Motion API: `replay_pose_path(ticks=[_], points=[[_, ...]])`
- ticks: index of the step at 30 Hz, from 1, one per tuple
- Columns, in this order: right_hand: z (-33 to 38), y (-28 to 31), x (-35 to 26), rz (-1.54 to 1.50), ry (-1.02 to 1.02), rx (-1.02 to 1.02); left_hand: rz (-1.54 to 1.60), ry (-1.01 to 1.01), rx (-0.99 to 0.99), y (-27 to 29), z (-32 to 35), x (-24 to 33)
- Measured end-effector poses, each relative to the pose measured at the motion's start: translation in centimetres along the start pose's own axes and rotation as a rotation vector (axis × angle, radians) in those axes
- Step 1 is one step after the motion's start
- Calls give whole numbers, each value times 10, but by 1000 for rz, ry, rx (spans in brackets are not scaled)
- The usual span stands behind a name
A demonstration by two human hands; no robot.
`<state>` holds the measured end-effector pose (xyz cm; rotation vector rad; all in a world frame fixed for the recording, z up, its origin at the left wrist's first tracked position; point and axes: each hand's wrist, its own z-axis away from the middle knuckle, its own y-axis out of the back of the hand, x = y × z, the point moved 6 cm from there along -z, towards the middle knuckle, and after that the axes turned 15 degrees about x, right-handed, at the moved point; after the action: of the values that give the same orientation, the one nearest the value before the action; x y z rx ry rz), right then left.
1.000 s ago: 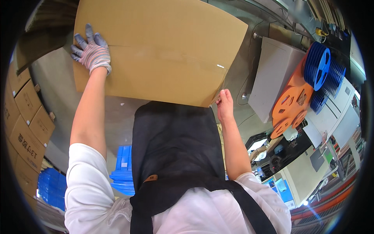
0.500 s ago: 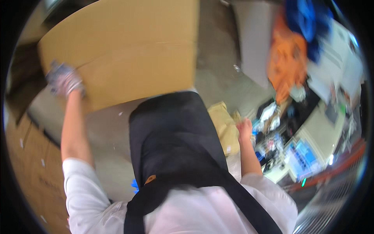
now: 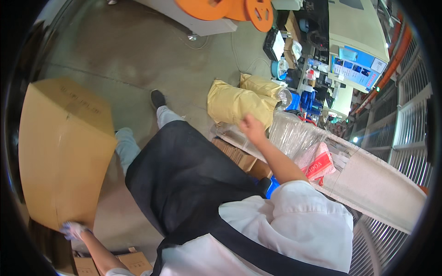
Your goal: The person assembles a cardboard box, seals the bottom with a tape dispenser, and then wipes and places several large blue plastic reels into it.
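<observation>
A large brown cardboard box (image 3: 64, 161) stands tilted at my left. My left hand (image 3: 73, 230), in a pale work glove, is at its near lower edge, with the fingers closed on the cardboard. My bare right hand (image 3: 252, 127) is loosely closed into a fist, with nothing visible in it. It hangs in front of two tan paper sacks (image 3: 226, 105); whether it touches them I cannot tell.
A long pale bench (image 3: 386, 184) runs along the right, with clear plastic wrap (image 3: 294, 134) and a red-and-white bag (image 3: 321, 162) on it. Orange reels (image 3: 260, 14) sit far ahead. Small cartons (image 3: 136, 262) lie near my left arm. My shoe (image 3: 158, 98) is on the floor.
My view has swung to the right, so the box now appears farther left and lower. The left hand is still on the box. More of the sacks and the bench shows.
</observation>
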<state>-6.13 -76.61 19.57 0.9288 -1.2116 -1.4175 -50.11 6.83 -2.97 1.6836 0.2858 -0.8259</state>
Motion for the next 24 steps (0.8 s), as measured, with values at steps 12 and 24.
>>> replay_pose_path(ticks=[12, 24], points=[[-125, -37, 298, -339, -299, 5, 339, 238, -553, 89, 265, 31], [-22, -122, -338, -782, 596, -474, 623, 647, -286, 137, 162, -31]])
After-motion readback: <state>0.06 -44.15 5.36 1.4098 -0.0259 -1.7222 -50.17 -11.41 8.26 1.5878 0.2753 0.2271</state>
